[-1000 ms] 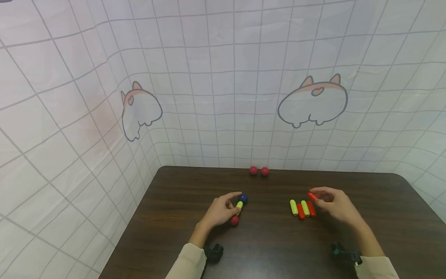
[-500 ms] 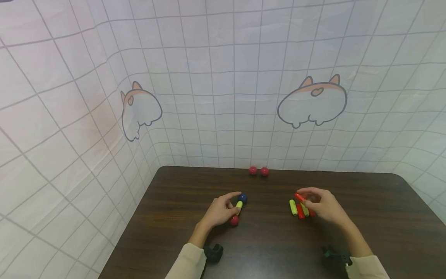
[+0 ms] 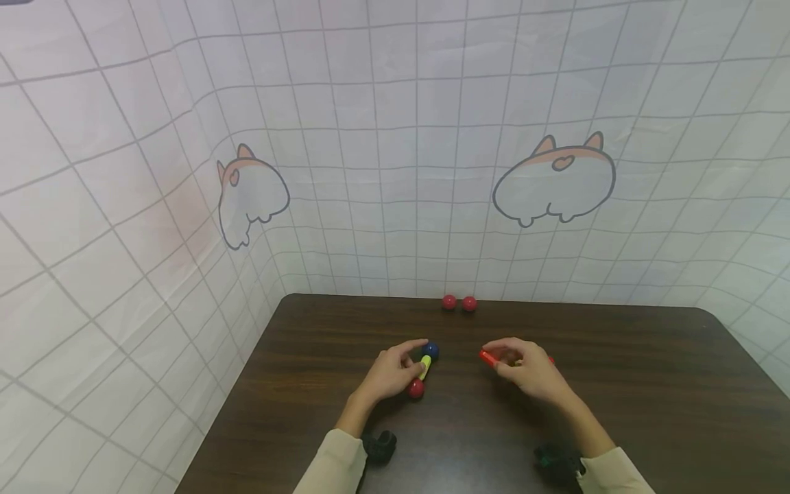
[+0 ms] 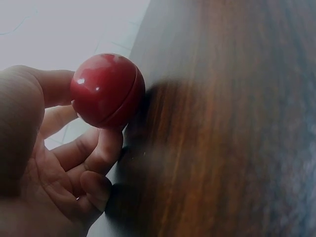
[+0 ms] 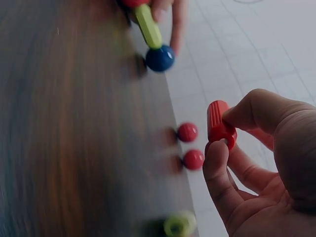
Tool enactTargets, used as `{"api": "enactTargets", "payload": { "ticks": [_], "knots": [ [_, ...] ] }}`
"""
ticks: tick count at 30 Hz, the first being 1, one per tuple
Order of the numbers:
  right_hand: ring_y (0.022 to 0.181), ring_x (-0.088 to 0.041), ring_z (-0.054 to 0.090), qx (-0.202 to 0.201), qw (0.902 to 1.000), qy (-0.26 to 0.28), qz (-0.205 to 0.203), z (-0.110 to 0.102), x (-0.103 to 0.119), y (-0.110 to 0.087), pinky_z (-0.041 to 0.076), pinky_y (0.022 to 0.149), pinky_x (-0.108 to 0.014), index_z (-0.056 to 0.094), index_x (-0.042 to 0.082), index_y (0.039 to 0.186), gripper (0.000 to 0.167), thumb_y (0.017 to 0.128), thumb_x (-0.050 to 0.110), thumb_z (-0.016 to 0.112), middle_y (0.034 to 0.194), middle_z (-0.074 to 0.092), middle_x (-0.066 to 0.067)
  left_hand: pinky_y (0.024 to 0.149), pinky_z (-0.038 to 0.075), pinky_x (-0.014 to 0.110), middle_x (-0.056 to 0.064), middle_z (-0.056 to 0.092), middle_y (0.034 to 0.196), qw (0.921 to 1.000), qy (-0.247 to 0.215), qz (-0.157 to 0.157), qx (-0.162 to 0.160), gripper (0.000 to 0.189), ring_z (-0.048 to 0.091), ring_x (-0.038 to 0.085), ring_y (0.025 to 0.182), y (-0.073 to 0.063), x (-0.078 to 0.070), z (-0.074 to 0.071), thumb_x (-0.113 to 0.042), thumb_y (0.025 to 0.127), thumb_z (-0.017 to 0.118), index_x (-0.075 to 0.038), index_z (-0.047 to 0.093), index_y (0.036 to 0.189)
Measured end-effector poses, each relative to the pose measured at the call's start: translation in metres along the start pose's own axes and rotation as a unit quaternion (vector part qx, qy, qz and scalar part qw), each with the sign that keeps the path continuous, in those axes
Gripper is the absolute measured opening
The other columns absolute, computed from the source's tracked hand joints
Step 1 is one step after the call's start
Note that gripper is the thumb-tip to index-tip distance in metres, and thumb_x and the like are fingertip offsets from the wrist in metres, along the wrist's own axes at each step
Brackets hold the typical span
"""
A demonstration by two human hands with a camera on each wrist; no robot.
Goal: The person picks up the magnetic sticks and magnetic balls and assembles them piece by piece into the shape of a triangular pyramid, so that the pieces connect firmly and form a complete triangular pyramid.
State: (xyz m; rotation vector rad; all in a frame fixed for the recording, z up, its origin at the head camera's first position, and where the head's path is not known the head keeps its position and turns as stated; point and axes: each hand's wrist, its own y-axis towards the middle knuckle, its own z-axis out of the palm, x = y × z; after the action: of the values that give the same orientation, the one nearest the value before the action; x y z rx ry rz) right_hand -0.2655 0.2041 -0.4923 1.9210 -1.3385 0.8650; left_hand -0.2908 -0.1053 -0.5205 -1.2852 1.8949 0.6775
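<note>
Red ribbed plastic-looking rod (image 5: 216, 117), pinched by the right hand (image 3: 532, 370), seems light, rigid and best held along its sides.

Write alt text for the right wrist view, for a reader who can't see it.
The right hand pinches a short red rod over a dark table. At the top edge, the left hand holds a yellow-green rod joining a blue ball and a partly cut-off red ball; two more red balls sit near the table's edge.

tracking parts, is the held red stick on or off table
Off: the right hand pinches the stick, wall showing between it and the table.
</note>
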Motion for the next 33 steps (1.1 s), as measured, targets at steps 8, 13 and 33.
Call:
{"api": "enactTargets", "payload": {
  "ticks": [8,13,33],
  "knots": [
    [0.076,-0.012,0.06,0.014,0.9998,0.01,-0.002,0.031,0.011,0.016,0.046,0.058,-0.024,0.073,0.013,0.119,0.032,0.088,0.004,0.069,0.099,0.073,-0.006,0.053,0.039,0.024,-0.006,0.063,0.073,1.0,0.004,0.003,0.001,0.048,0.049,0.007,0.057,0.001,0.0,0.0,-0.021,0.098,0.068,-0.024,0.058,0.145],
    [0.072,-0.011,0.06,0.02,0.9993,0.031,0.0,0.047,0.012,0.027,0.049,0.058,-0.024,0.073,0.01,0.117,0.031,0.087,0.003,0.069,0.097,0.074,-0.009,0.053,0.039,0.024,-0.006,0.063,0.072,1.0,0.006,0.003,0.0,0.048,0.05,0.007,0.057,0.001,0.0,0.0,-0.02,0.097,0.068,-0.024,0.059,0.144],
    [0.073,-0.015,0.063,0.023,0.9988,0.039,0.021,0.073,0.012,0.045,0.053,0.06,-0.029,0.073,0.009,0.113,0.03,0.085,0.001,0.07,0.095,0.073,-0.008,0.052,0.04,0.026,-0.002,0.068,0.074,1.0,0.003,0.004,-0.004,0.047,0.054,0.01,0.058,0.001,-0.002,0.002,-0.022,0.096,0.07,-0.018,0.06,0.142]
  ]
}}
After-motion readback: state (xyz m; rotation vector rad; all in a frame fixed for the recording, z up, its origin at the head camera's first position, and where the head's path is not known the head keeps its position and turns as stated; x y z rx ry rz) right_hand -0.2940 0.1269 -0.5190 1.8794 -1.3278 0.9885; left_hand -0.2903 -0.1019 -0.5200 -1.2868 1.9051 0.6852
